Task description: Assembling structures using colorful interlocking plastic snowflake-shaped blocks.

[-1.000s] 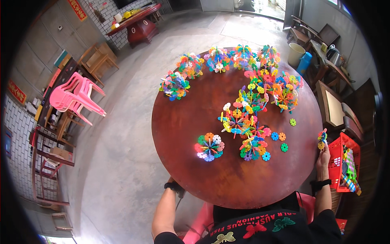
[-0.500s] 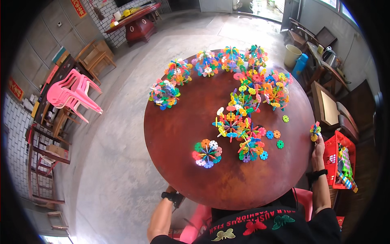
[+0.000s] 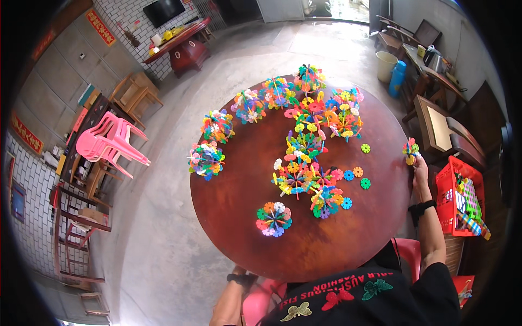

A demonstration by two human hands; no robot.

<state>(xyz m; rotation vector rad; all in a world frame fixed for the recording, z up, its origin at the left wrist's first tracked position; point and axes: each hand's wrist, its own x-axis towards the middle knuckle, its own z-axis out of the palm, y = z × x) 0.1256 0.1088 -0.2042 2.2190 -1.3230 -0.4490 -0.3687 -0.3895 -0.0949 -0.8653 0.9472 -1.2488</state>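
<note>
Probably light, stiff, easily unslotted: notched-disc cluster [image 3: 410, 151], held in right grip [image 3: 421, 173], three o'clock on table [image 3: 359, 233]; best pinched near core. Left grip [image 3: 238, 270], seven o'clock: cannot tell.

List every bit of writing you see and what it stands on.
I'm leaving the wording uncopied.
Black shirt: red lettering, above the butterflies.
Upper red banner: gold characters.
Lower red banner: gold characters.
Far-left banner: too dim to read.
Held toy: none visible.
</note>
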